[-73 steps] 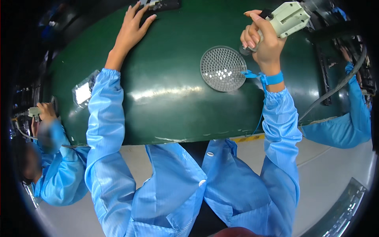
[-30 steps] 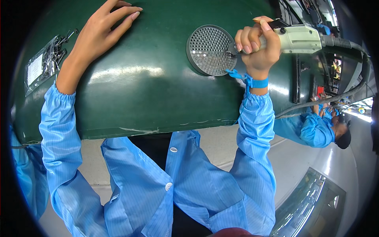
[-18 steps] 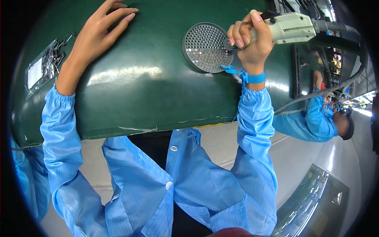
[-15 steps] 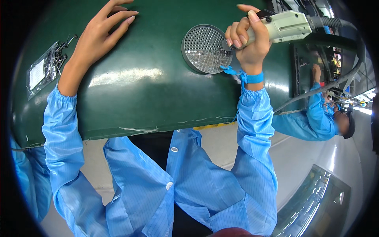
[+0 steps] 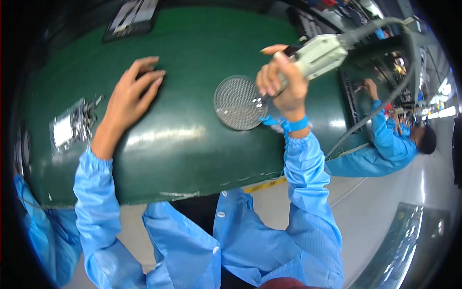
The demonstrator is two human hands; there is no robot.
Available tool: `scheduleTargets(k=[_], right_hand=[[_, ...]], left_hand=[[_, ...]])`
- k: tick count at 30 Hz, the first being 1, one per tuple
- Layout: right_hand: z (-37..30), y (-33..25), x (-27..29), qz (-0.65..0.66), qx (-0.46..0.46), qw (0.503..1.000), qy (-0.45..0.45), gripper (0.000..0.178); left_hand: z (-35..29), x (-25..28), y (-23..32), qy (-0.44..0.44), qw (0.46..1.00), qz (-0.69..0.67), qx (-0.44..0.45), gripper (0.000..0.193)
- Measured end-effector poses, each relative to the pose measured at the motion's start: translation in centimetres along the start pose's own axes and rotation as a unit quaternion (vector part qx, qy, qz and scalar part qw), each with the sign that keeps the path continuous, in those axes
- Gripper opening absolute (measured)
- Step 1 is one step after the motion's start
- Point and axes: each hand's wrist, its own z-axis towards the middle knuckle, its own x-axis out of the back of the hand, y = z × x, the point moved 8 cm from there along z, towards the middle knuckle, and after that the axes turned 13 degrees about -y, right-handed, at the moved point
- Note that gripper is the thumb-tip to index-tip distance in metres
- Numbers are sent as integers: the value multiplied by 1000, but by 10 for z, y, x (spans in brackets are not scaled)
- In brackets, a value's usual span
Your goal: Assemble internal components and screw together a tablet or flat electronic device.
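My right hand (image 5: 288, 86) is wrapped round a pale electric screwdriver (image 5: 321, 58) with a cable at its back end. The driver's nose points down and left, over the right edge of a round tray (image 5: 224, 111) with a grid of small holes. Small shiny pieces, probably screws, show in its lower part; whether the tip touches one, I cannot tell. A blue wrist strap (image 5: 296, 125) circles my right wrist. My left hand (image 5: 129, 98) lies on the green table to the left of the tray, fingers loosely curled and apart, holding nothing.
Left of my left hand lies a clear bag of small dark metal parts (image 5: 72, 126). A dark framed panel (image 5: 130, 21) lies at the far left of the green table (image 5: 192, 159). The driver's grey cable (image 5: 385, 108) loops down on the right, near a co-worker in blue (image 5: 390, 154).
My view has tilted up, so everything sits lower and the far panel has come in. The screwdriver stays in my right hand by the tray, and my left hand remains free.
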Motion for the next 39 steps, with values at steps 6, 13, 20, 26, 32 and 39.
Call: scheduleTargets(k=[6, 13, 20, 26, 32, 39], right_hand=[[-3, -2, 0, 33, 5, 999, 10, 25], [-2, -7, -11, 94, -6, 996, -4, 15], [-4, -10, -11, 74, 17, 997, -12, 16], [-10, -13, -8, 80, -12, 997, 8, 17], [-4, 0, -20, 124, 11, 992, -23, 14], [-12, -8, -4, 58, 36, 998, -17, 14]], left_hand=[[4, 6, 12, 17, 999, 36, -24, 8], [5, 11, 6, 36, 999, 27, 10, 5], [14, 14, 30, 123, 992, 22, -15, 23], [12, 1, 11, 32, 997, 53, 54, 23], [-21, 6, -29, 60, 989, -19, 133, 31], [6, -11, -8, 64, 997, 23, 42, 28]])
